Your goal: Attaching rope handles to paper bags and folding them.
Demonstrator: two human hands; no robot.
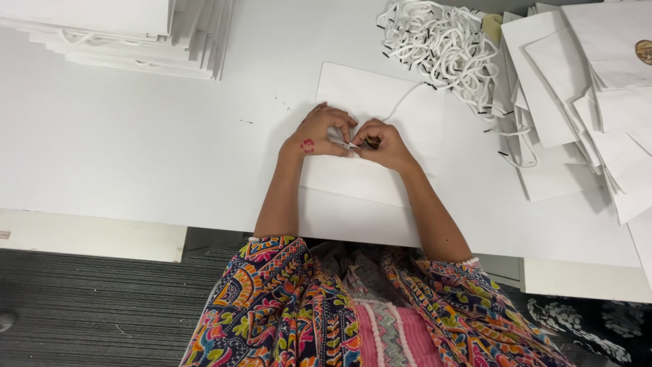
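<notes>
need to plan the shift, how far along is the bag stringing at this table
Done: a stack of white bags with cords fitted sits at the far left. In hand: the left hand and right hand pinch a white cord at one flat white bag lying on the table. Left: a spread pile of flat bags and a heap of loose cords on the right, so plenty appears to remain.

flat white paper bag [380,95], white cord [401,102] across
</notes>
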